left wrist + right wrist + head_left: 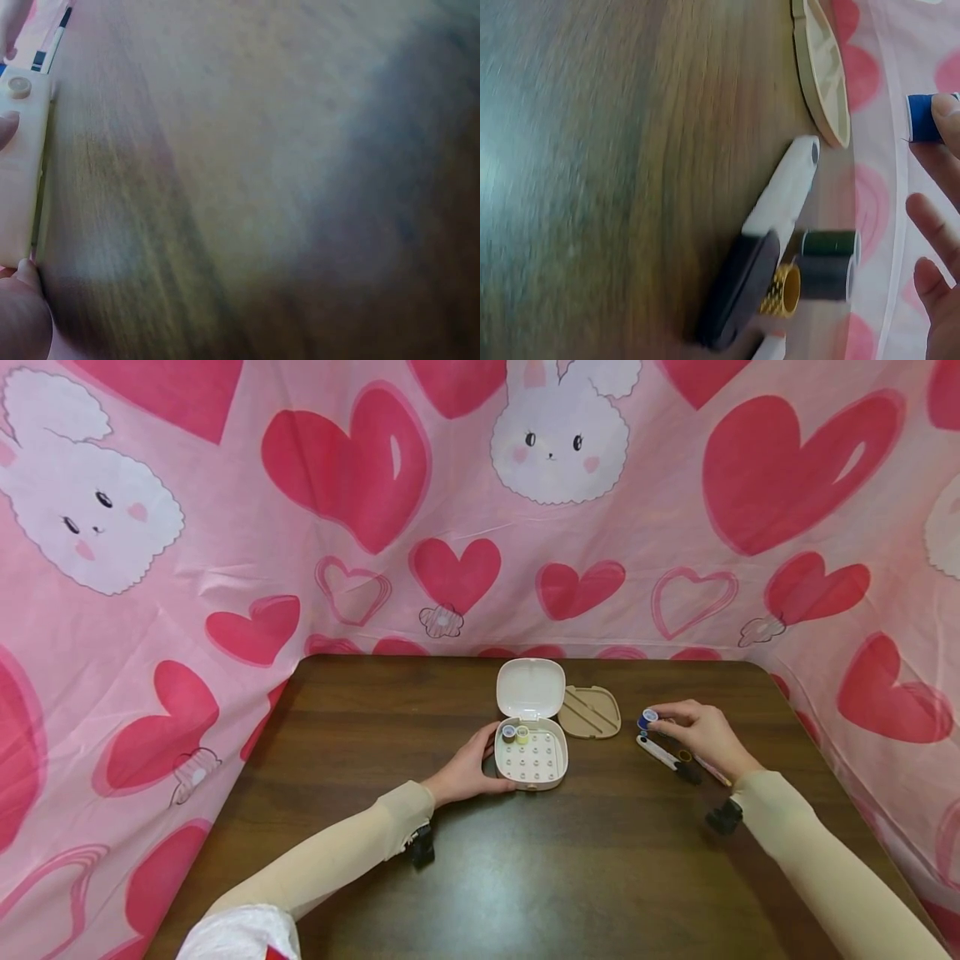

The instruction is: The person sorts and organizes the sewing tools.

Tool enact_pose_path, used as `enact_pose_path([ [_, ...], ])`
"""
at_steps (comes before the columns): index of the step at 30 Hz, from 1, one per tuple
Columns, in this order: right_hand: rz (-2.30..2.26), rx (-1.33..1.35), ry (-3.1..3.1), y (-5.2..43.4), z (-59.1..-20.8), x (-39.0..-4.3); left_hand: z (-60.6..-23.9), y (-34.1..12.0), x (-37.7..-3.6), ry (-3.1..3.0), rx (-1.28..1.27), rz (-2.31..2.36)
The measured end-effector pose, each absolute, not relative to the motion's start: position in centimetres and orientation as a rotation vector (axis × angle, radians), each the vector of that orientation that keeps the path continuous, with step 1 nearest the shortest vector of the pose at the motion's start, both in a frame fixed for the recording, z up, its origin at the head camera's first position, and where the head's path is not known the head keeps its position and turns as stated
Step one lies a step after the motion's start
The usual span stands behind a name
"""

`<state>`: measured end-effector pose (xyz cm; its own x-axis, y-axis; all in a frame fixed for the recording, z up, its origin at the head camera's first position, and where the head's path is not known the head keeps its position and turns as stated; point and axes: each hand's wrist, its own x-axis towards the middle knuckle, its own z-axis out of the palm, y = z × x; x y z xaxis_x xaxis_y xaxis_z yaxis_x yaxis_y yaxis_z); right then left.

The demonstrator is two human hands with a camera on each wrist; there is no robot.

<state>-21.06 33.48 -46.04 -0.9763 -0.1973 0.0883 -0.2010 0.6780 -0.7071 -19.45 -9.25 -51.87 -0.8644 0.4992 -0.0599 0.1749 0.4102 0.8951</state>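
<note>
On the dark wooden desk [570,860], the left hand [467,772] gripped the nine o'clock side of the open white plastic sewing box [531,763]. At three o'clock, the right hand [701,732] pinched a small blue thread spool [647,719] above the white-and-black folding scissors [666,757]. A beige oval tray [590,712] lay beyond.

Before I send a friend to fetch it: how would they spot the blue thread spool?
On the brown table, look right of the open white box. The right hand pinches the blue thread spool, the only blue one; the dark spools lie loose on the table.
</note>
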Motion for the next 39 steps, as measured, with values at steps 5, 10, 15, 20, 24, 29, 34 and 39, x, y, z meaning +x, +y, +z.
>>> enact_pose_path([
  [5, 1.249, 0.328, -2.893, 32.2, -45.8, -21.2, -52.1, -9.2, -19.5, 2.361, 0.588, 1.43],
  [10, 1.242, 0.335, -2.92, 31.3, -46.0, -21.5, -51.9, -9.2, -19.5, 2.361, 0.585, 1.423],
  [15, 1.209, 0.383, -2.913, 30.5, -46.2, -21.7, -52.0, -9.3, -19.5, 2.361, 0.588, 1.432],
  [20, 1.202, 0.415, -2.903, 29.5, -46.5, -22.0, -52.0, -9.2, -19.5, 2.367, 0.596, 1.431],
  [24, 1.184, 0.465, -2.874, 28.8, -46.7, -22.2, -51.9, -9.2, -19.4, 2.368, 0.599, 1.429],
  [29, 1.215, 0.505, -2.85, 27.8, -46.9, -22.5, -51.9, -9.3, -19.4, 2.367, 0.595, 1.419],
  [34, 1.228, 0.54, -2.837, 26.8, -46.8, -22.8, -51.9, -9.3, -19.4, 2.36, 0.599, 1.431],
  [39, 1.231, 0.591, -2.822, 25.8, -46.8, -23.0, -52.0, -9.4, -19.5, 2.356, 0.592, 1.421],
])
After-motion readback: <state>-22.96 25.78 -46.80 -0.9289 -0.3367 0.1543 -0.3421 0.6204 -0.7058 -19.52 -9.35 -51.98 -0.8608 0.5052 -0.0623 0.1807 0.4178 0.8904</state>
